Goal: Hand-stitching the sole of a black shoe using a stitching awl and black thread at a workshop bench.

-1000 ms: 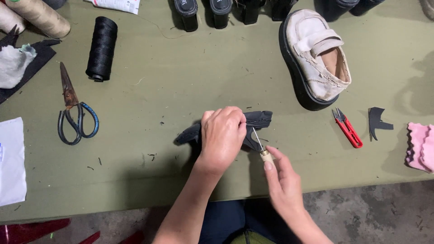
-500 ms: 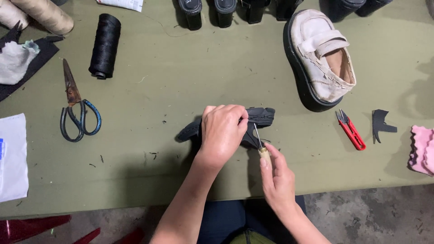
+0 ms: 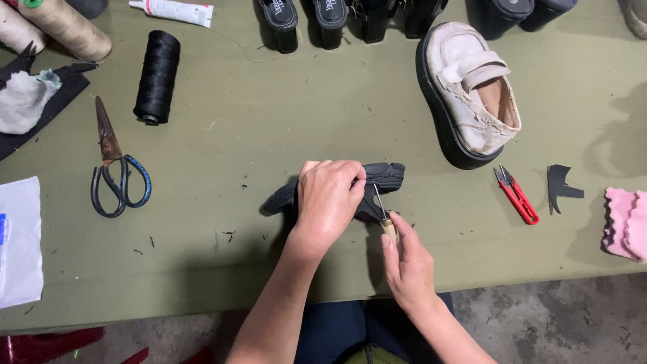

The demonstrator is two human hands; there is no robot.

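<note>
Pressing down on a black shoe (image 3: 384, 176) at the middle of the green table (image 3: 256, 135), the left hand (image 3: 328, 200) had its fingers curled closed over the top of it, so only the toe end at 3 o'clock and the other end at 9 o'clock showed past the knuckles. The right hand (image 3: 406, 263) sat just at 5 o'clock of the shoe, fingers pinched shut around the pale wooden handle of an awl (image 3: 384, 217), whose thin metal shaft pointed up toward 11 o'clock and met the shoe's near side. A cream shoe with a black sole (image 3: 472, 91) lay on its side at 1 o'clock, well apart. Red thread snips (image 3: 517, 195) lay at 3 o'clock, with a small black cut piece (image 3: 559, 189) just beyond them. Rusty scissors with blue-wrapped handles (image 3: 113, 168) lay at 9 o'clock, and a black thread spool (image 3: 157, 76) at 10 o'clock
</note>
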